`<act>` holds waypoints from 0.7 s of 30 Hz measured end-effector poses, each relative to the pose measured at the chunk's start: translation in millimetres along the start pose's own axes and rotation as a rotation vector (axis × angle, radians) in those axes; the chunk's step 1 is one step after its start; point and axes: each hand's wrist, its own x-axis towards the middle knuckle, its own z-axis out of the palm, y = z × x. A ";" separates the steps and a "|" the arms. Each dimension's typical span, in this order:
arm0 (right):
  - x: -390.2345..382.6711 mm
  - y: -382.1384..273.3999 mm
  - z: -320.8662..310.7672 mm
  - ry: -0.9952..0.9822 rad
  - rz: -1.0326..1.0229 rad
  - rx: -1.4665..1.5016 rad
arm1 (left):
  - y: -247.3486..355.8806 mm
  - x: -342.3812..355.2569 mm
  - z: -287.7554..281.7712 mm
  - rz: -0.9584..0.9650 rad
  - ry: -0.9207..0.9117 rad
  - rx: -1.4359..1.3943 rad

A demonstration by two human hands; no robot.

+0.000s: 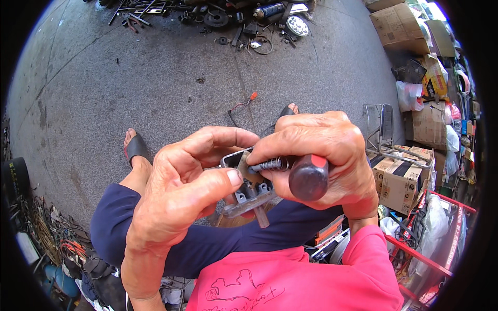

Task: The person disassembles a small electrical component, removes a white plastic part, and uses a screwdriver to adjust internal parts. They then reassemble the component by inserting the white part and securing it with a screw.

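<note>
Above my lap, my left hand [179,186] grips a small metal mechanism [249,199] with a frame-like housing and a short shaft [261,216] sticking out below. Its thumb presses on the near side. My right hand [329,142] is closed round a black and red handle [309,181], its rounded end toward me; the tool's far end is hidden. Between that handle and the mechanism lies a dark coil spring [272,165] on a pin, beside my right fingers. Whether those fingers pinch the spring or only touch it, I cannot tell.
On the grey floor ahead lies a short cable with an orange-red connector [252,96]. Loose metal parts [217,19] are heaped at the far edge. Cardboard boxes [398,179] and a red metal rack [415,254] stand at my right. Wires and scrap [52,233] lie left.
</note>
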 end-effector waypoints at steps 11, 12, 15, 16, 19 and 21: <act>-0.5 2.1 -0.1 -0.048 -0.002 0.037 | 3.7 -1.7 9.2 -0.006 0.044 -0.023; -0.7 2.5 -0.7 -0.074 0.001 0.048 | 3.5 -2.3 8.1 -0.003 0.028 -0.027; -1.2 2.2 -4.6 -0.133 0.009 0.040 | 1.0 -1.1 7.9 0.024 0.037 0.028; -0.4 1.3 -0.4 -0.093 -0.001 0.016 | 0.7 -0.2 9.5 0.026 0.057 0.050; 0.3 -1.9 0.4 -0.057 -0.012 -0.039 | 2.4 2.5 18.7 0.010 0.133 0.082; 0.0 -2.0 -0.4 -0.059 -0.013 -0.053 | -0.2 2.8 16.9 0.035 0.128 0.092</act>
